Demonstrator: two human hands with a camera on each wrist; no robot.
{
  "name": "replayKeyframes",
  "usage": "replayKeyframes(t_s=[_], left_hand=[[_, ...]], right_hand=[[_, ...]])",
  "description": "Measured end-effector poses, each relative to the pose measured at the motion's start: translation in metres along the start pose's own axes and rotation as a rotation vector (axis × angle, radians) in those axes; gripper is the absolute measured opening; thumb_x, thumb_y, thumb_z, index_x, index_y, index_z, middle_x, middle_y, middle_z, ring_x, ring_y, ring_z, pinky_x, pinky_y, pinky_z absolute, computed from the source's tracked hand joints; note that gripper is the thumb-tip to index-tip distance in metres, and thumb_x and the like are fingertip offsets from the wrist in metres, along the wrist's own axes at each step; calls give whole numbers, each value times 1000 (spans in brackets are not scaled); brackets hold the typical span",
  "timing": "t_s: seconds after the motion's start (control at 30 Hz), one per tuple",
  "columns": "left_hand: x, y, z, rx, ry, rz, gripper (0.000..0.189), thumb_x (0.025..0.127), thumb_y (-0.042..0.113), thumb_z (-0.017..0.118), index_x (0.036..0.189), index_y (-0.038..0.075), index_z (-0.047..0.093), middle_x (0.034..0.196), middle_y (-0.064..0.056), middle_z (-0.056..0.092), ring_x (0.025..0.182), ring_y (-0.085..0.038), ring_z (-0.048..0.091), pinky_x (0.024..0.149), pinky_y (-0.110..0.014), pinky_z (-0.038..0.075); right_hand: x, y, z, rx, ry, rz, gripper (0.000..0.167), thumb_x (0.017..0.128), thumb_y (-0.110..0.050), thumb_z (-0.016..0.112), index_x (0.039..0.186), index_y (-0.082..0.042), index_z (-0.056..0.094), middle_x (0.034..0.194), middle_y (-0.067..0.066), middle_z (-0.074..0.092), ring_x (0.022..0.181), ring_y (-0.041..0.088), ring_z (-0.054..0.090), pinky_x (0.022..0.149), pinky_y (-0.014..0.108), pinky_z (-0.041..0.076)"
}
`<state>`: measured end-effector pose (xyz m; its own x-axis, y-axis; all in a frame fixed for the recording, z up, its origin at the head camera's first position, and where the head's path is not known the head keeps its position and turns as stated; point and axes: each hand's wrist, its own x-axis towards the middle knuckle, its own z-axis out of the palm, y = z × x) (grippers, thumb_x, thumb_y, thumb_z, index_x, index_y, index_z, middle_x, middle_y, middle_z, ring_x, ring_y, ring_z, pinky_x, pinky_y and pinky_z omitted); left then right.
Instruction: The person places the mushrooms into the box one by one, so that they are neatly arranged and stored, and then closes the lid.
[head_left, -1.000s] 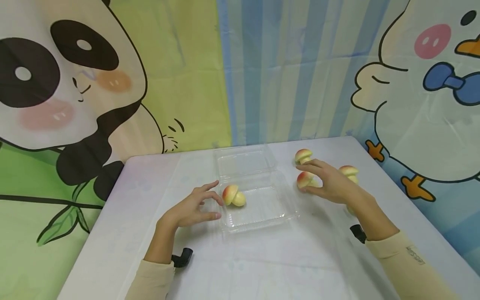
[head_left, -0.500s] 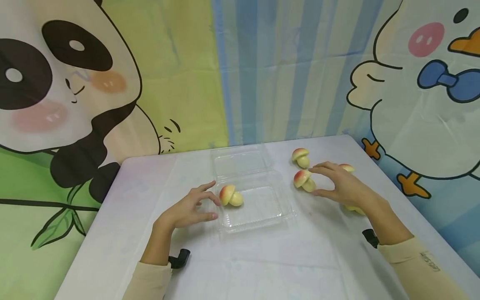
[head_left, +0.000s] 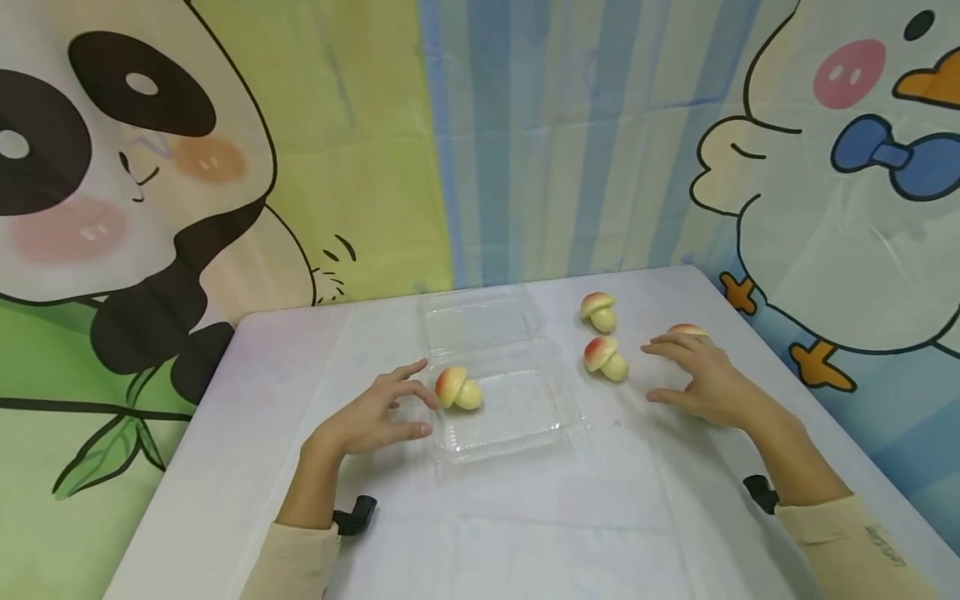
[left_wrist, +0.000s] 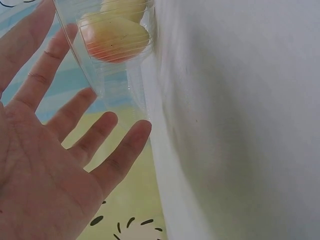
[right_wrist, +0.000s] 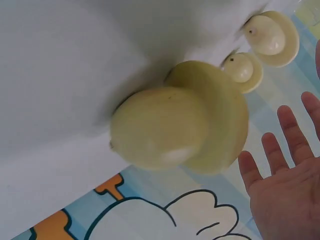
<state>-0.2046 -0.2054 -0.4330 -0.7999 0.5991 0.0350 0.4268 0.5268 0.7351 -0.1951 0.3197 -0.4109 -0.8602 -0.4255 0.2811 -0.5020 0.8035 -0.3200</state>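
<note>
Fingers (left_wrist: 122, 152) (left) by ridged plastic (head_left: 517, 404)

Our left forearm (head_left: 315, 487) and right forearm (head_left: 804, 462) reach forward, well apart, out of beige cuffs (head_left: 300, 542). Our left hand (head_left: 384, 414) points inward, to the right, its thumb held away from the lightly bent fingers; the left wrist view shows its palm with the fingers fanned. Our right hand (head_left: 699, 381) points left, thumb nearer us and a gap beneath the fingers; the right wrist view shows them spread and relaxed.
</note>
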Motion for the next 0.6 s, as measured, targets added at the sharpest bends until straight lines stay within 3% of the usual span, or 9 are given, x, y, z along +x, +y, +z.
replayKeyframes(t_s=[0.2,0.43,0.6], left_hand=[[-1,-2,-1,-5,5,8,28,89,36,81,112,23,71,169,-4,23,150,-41,23,108,-63,44],[0,-2,-2,-8,9,6,29,89,37,82,112,23,71,169,-3,23,151,-41,24,107,-63,45],[0,-1,-1,-10,4,-2,29,89,39,81,111,23,71,169,-4,24,151,-41,23,107,-62,45]], right_hand=[[-10,7,-7,21,19,28,64,78,-28,91,134,-11,64,140,16,54,123,45,45,93,67,36],[-17,15,-14,34,-50,127,68,81,-36,88,138,-12,60,145,20,49,125,46,42,95,69,36],[-23,20,-16,52,-48,136,68,80,-34,90,137,-11,60,143,21,50,125,46,42,95,70,37]])
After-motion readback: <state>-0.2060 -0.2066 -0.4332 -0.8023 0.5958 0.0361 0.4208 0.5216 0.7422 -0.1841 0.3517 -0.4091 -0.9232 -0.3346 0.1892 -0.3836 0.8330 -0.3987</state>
